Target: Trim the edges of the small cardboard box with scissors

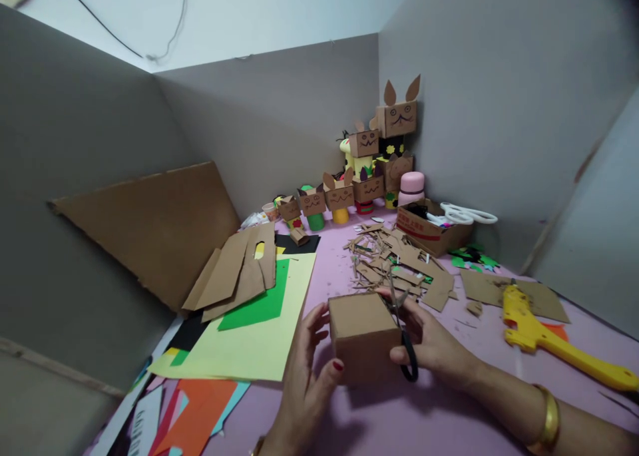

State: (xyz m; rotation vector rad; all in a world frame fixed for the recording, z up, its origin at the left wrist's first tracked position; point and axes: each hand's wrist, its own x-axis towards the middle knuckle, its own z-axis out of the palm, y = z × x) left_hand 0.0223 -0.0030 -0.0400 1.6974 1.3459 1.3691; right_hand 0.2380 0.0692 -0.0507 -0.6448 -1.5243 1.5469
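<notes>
A small brown cardboard box stands on the pink table in front of me. My left hand holds its left side, thumb on the front face and fingers on the side. My right hand rests against the box's right side and grips black-handled scissors, blades pointing up and away along the box's top right edge.
Cardboard scraps lie behind the box. Yellow, green and black paper sheets and cardboard pieces are at left, a yellow glue gun at right. Cardboard animal figures and a box with white scissors fill the far corner.
</notes>
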